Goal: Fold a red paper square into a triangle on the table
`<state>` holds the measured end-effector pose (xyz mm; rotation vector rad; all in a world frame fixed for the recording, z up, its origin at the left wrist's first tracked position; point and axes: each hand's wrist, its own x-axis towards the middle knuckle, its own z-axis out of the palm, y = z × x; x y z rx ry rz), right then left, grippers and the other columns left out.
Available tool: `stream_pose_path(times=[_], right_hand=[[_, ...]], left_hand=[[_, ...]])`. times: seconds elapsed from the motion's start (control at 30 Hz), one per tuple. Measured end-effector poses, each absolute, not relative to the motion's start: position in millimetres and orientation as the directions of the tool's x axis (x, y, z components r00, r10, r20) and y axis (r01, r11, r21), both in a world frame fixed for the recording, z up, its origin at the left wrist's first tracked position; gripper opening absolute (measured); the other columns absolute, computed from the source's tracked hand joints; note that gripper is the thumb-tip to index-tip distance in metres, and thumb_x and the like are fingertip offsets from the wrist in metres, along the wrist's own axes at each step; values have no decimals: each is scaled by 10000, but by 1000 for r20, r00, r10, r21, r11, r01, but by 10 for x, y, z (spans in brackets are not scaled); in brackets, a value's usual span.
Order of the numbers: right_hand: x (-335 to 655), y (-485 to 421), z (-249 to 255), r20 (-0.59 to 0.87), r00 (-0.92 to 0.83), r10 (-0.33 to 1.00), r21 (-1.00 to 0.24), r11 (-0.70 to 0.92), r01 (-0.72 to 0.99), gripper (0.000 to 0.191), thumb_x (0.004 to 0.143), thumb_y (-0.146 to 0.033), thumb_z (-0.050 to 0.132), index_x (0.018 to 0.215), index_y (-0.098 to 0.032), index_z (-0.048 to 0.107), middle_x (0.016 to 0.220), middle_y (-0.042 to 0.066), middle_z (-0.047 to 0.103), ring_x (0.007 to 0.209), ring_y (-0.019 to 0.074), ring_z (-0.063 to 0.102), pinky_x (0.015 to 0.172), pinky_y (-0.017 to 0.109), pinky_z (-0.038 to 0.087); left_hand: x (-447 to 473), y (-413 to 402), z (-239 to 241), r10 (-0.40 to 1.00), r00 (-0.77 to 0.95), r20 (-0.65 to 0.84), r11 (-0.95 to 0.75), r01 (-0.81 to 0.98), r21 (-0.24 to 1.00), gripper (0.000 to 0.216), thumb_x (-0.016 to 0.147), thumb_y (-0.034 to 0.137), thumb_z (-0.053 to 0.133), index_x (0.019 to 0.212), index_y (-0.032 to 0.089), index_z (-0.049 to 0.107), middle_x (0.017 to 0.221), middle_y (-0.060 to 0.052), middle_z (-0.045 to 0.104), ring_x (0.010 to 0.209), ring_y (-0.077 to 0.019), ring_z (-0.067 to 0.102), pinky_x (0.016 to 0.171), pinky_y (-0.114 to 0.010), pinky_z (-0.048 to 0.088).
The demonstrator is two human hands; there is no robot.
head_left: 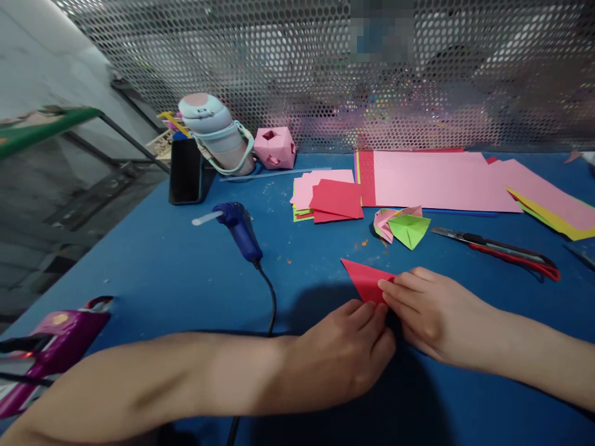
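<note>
Pinching red paper (365, 279) lower right of frame centre in fingers (404, 294) of left hand (346, 353) and right hand (434, 310), best creased slowly, evenly.

Blue table (139, 260) across foreground, surface scuffed, small orange and pale specks scattered. Perforated metal panel (297, 68) upright along table's far edge, round holes in close rows; blurred colours behind, clearest toward right. Pale, marked wall (28, 49) at far left. Green-edged stand (56, 128) before it, dark metal legs below. Grey floor (139, 189) dim. Light uneven: pale glints on panel, dark shadow over tabletop's near part.
</note>
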<state>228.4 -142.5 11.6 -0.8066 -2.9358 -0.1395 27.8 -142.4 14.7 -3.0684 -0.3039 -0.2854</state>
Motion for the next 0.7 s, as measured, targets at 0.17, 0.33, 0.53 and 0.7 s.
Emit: stream_pose_path(times=[0.17, 0.33, 0.53, 0.7], right_hand=[[2219, -1285, 134, 32, -818, 575, -88, 817, 570, 330, 840, -131, 413, 1130, -52, 548, 967, 138, 616, 796, 224, 500, 645, 347, 404], [1986, -1018, 102, 24, -842, 539, -8, 843, 539, 376, 838, -81, 394, 1191, -30, 511, 1149, 147, 590, 867, 236, 516, 737, 371, 428], [1977, -1000, 76, 65, -870, 488, 146, 858, 492, 366, 854, -78, 360, 1170, -13, 532, 1189, 165, 582, 859, 243, 543, 690, 365, 434], [2330, -1293, 101, 35, -877, 480, 286, 836, 469, 374, 826, -80, 377, 1142, 30, 545, 1134, 222, 599, 829, 265, 550, 663, 382, 418]], left_hand=[[305, -1436, 124, 169, 967, 189, -983, 180, -43, 173, 831, 105, 390, 840, 94, 562, 815, -145, 638, 774, -251, 596, 724, -396, 489], [312, -1429, 117, 164, 969, 183, -985, 171, -23, 108, 803, 116, 434, 769, 124, 537, 727, -96, 594, 663, -209, 545, 656, -358, 470], [298, -1405, 96, 142, 973, 184, -988, 152, -38, 116, 809, 117, 430, 758, 123, 535, 700, -82, 585, 644, -207, 543, 626, -348, 458], [286, -1400, 85, 132, 971, 198, -985, 151, -86, 142, 823, 133, 424, 826, 94, 561, 855, -159, 641, 776, -244, 589, 703, -364, 472]])
